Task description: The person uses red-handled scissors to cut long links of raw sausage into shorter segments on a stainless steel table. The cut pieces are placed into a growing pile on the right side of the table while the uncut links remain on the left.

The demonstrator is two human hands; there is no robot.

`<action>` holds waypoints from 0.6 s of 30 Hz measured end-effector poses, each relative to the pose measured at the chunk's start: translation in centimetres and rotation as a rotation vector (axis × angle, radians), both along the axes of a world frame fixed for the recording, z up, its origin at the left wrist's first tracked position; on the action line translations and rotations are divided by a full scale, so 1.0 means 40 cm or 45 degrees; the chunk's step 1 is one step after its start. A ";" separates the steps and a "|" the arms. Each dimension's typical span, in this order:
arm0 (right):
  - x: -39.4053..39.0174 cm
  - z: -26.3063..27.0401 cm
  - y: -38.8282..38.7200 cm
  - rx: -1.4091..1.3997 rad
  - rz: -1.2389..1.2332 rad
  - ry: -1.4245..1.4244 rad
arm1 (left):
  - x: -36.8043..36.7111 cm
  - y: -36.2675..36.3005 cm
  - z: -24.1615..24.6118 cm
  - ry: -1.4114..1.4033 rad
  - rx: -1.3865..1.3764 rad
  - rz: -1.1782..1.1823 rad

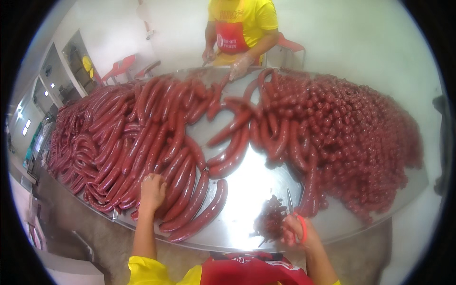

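My left hand (pixel 153 190), wearing a ring, reaches over long red sausages (pixel 142 142) heaped on the left of the metal table. Its fingers curl down among them; whether they grip one is hidden. My right hand (pixel 294 229) holds scissors with red-orange handles (pixel 303 228), the blades pointing away from me. Close to its left lies a small pile of dark casing scraps (pixel 269 217). Several separate long sausages (pixel 203 217) lie side by side right of my left hand. Just beyond the scissors, long sausages (pixel 310 192) hang together with the right-hand heap.
A large heap of small round sausage links (pixel 349 135) covers the table's right side. The steel table (pixel 242 199) has a raised curved rim. Across it stands a co-worker (pixel 238 32) in a yellow shirt and red apron, a gloved hand (pixel 241 66) at the sausages. Red chairs (pixel 120 67) stand behind.
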State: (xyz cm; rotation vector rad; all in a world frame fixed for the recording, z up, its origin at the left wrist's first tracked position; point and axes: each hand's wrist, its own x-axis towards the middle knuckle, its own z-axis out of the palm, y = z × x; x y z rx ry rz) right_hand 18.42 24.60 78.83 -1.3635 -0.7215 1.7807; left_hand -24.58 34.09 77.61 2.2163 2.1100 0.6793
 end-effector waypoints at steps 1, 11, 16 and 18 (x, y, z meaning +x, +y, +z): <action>0.001 0.005 0.007 0.026 0.008 -0.055 | 0.011 0.042 0.013 -0.041 0.053 -0.058; -0.012 0.010 0.026 0.135 -0.096 0.131 | 0.403 0.632 -0.091 -0.228 0.065 -0.574; 0.000 0.020 -0.002 0.067 -0.248 0.164 | 0.533 0.692 -0.119 -0.174 -0.217 -0.236; 0.001 0.023 -0.013 0.080 -0.286 0.146 | 0.532 0.696 -0.101 -0.074 -0.288 -0.155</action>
